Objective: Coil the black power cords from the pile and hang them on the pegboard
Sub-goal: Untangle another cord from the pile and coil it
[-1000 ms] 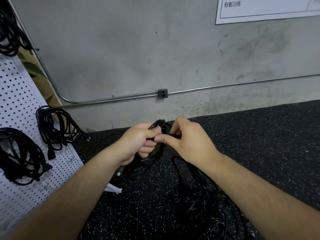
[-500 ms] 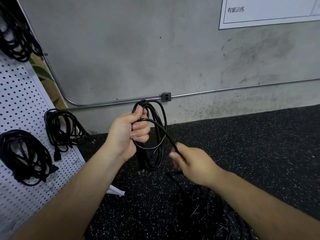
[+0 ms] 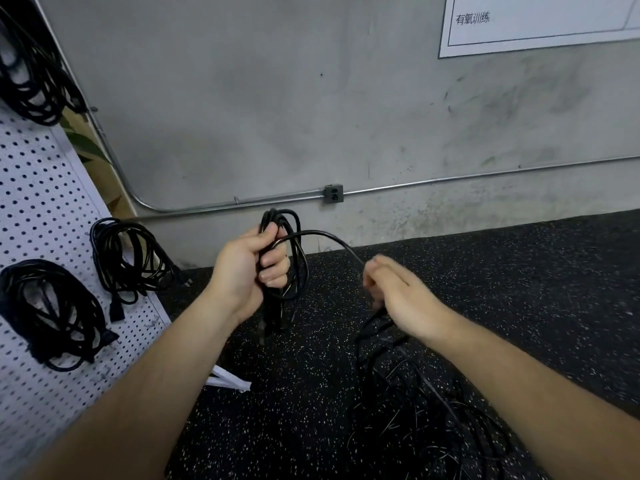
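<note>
My left hand (image 3: 247,271) grips a partly coiled black power cord (image 3: 294,268), its loops hanging upright from my fist. One strand arcs from the coil to my right hand (image 3: 398,299), whose curled fingers hold it. Below that hand the strand drops into the tangled pile of black cords (image 3: 426,417) on the floor. The white pegboard (image 3: 45,209) leans at the left. On it hang coiled cords: one at the lower left (image 3: 55,313), one to its right (image 3: 128,261), one at the top (image 3: 31,77).
The floor is black speckled rubber (image 3: 519,289). A grey concrete wall (image 3: 277,98) stands behind, with a metal conduit and a small junction box (image 3: 333,194). A white sign (image 3: 540,22) hangs at the upper right. A white pegboard foot (image 3: 228,379) juts out on the floor.
My hands were together at the coil. The left one lifted the coil, and the right one slid out to the right along the loose strand.
</note>
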Tool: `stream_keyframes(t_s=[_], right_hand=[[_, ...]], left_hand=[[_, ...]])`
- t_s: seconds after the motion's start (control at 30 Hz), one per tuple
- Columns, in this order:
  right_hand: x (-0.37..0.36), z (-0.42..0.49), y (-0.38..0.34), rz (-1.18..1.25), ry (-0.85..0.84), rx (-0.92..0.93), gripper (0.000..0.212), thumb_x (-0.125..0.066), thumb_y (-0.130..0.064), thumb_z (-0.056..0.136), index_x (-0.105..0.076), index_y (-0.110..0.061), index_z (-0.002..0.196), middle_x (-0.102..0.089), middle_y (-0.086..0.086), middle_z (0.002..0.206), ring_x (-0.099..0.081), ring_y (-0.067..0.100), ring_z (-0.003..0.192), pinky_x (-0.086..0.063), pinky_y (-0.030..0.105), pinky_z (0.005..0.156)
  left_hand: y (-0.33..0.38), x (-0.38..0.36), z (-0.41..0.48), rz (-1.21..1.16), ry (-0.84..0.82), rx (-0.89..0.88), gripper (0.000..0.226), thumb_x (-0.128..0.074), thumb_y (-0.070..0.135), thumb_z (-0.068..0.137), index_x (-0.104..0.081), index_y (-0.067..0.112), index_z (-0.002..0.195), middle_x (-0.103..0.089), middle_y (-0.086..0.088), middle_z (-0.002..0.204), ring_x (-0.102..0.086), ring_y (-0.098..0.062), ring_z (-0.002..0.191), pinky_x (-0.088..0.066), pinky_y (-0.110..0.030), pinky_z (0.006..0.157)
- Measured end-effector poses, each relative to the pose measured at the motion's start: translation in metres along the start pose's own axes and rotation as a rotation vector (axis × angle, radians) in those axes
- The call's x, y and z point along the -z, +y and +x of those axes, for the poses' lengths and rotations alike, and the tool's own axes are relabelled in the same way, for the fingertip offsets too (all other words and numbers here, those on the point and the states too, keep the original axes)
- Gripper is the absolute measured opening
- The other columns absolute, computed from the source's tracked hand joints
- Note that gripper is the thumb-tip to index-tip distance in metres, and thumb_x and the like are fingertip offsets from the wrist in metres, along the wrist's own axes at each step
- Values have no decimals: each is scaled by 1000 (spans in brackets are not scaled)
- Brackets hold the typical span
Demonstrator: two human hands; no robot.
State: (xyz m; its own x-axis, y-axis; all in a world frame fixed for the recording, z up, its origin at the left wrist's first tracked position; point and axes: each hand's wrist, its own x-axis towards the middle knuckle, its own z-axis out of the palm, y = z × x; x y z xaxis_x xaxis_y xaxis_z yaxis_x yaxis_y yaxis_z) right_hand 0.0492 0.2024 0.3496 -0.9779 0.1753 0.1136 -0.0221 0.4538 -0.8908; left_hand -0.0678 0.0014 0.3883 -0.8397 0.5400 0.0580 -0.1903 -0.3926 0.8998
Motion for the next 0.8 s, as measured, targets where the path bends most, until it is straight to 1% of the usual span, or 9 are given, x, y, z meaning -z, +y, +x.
stream_keyframes(t_s=[0.07, 0.1, 0.2, 0.3, 0.43, 0.57, 0.67, 0.73, 0.8], right_hand=[[-1, 9, 0, -28, 180, 101, 33, -33, -33, 109, -54, -22, 87, -52, -8, 79, -50, 10, 75, -40, 30, 73], [-2, 11, 0, -51, 221, 132, 32, -34, -33, 109, -55, -22, 88, -52, -7, 77, -49, 8, 71, -39, 29, 68], [-1, 16, 6, -126, 221, 201, 27, -37, -31, 109, -55, -25, 91, -56, -1, 77, -48, 7, 63, -41, 25, 63], [3, 19, 13, -135, 170, 214, 23, -41, -25, 109, -58, -24, 94, -52, -7, 69, -42, 3, 52, -33, 18, 52], [1, 20, 13, -185, 195, 263, 19, -47, -19, 107, -63, -17, 96, -55, -15, 66, -50, -2, 57, -35, 13, 54], [-7, 24, 10, -262, 230, 337, 18, -50, -20, 105, -66, -14, 100, -61, -13, 81, -54, -1, 74, -35, 10, 65], [-10, 29, 10, -285, 234, 361, 17, -50, -21, 106, -65, -14, 101, -62, -8, 82, -53, 6, 76, -37, 18, 66], [-11, 30, 10, -303, 229, 365, 17, -48, -24, 106, -62, -14, 102, -63, -3, 83, -54, 12, 76, -37, 26, 66], [-13, 28, 9, -281, 221, 329, 17, -45, -32, 106, -55, -18, 107, -60, -4, 88, -55, 10, 79, -39, 30, 67]], left_hand=[[-3, 1, -2, 18, -27, 56, 21, -45, 26, 101, -49, 14, 84, -25, 4, 56, -19, -8, 41, -13, -23, 42], [-4, 0, -3, 46, -38, 77, 23, -45, 30, 100, -48, 15, 83, -24, 3, 57, -19, -9, 42, -13, -25, 44], [-6, -1, -5, 123, -66, 131, 34, -44, 43, 100, -43, 17, 78, -24, 1, 59, -18, -11, 45, -13, -26, 47], [-7, 4, -5, 119, -88, 185, 45, -41, 51, 101, -46, 16, 72, -28, -1, 63, -22, -11, 45, -18, -24, 43], [-11, 2, -4, 222, -116, 262, 43, -47, 51, 99, -50, 10, 85, -32, -2, 63, -26, -11, 44, -26, -22, 41], [-16, -3, -7, 320, -221, 336, 28, -51, 36, 100, -54, 7, 101, -39, -3, 64, -34, -12, 46, -32, -25, 44], [-16, -6, -10, 275, -275, 385, 20, -53, 28, 98, -56, 8, 97, -37, 0, 64, -30, -8, 44, -29, -22, 44], [-15, -9, -10, 235, -245, 386, 27, -55, 38, 96, -56, 12, 92, -31, 4, 62, -25, -5, 42, -24, -19, 40], [-15, -13, -11, 239, -214, 334, 34, -56, 46, 95, -53, 13, 88, -23, 5, 60, -21, -4, 41, -17, -19, 38]])
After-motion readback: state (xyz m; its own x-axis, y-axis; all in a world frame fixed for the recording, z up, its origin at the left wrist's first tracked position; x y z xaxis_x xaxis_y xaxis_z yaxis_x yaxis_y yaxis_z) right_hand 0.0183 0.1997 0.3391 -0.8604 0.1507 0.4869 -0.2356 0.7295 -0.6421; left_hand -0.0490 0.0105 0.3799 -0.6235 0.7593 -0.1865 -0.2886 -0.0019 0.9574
